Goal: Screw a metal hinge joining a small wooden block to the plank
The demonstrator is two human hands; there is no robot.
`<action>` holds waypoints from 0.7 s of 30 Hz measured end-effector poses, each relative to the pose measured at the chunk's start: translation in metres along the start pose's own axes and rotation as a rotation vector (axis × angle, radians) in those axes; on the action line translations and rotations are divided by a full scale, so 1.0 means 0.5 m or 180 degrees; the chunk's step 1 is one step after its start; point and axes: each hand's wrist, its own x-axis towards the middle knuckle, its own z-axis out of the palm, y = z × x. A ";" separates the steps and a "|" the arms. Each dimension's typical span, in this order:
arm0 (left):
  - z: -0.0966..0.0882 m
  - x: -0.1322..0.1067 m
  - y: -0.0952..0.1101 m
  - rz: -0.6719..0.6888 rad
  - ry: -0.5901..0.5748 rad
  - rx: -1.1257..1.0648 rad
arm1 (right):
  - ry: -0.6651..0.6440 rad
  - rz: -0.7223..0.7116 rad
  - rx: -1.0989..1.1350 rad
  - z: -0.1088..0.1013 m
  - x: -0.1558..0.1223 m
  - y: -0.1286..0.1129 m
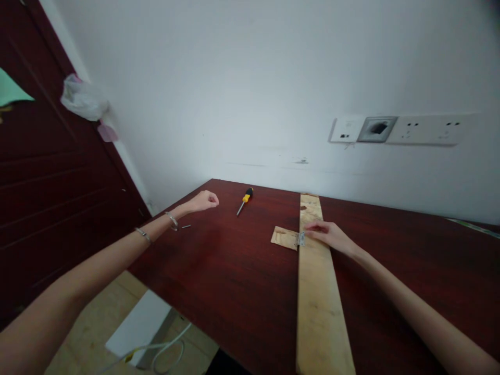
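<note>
My left hand (206,200) hovers above the left part of the dark red tabletop, its fingers curled closed. Whatever may be inside them is hidden. A screwdriver (246,199) with a yellow and black handle lies to its right, and a small thin metal piece (186,226) lies below it. On the right, a long wooden board (318,302) runs front to back. A small metal hinge (301,238) sits at its left edge, where a short wooden piece (285,238) meets the board. My right hand (330,234) reaches over the board, fingertips gripping at the hinge.
The tabletop (234,281) meets a white wall bearing a socket panel (394,130). A dark red door (42,156) with a hanging plastic bag (84,99) stands at left. Below the table's front edge are a white box (140,325) and a pale cable (172,344).
</note>
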 end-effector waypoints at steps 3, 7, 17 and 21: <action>-0.042 -0.064 -0.060 -0.0296 -0.0338 0.0262 | 0.0019 0.0079 -0.0133 -0.002 0.001 0.004; -0.064 -0.140 -0.113 -0.0575 -0.0627 0.0421 | -0.0044 0.0064 -0.0264 -0.003 0.004 0.010; -0.043 -0.187 -0.167 -0.0611 -0.0764 0.0463 | -0.0053 0.0123 -0.0427 -0.003 0.000 0.005; -0.025 -0.173 -0.168 -0.0498 -0.0712 0.0458 | -0.0038 0.0077 -0.0433 -0.003 0.001 0.006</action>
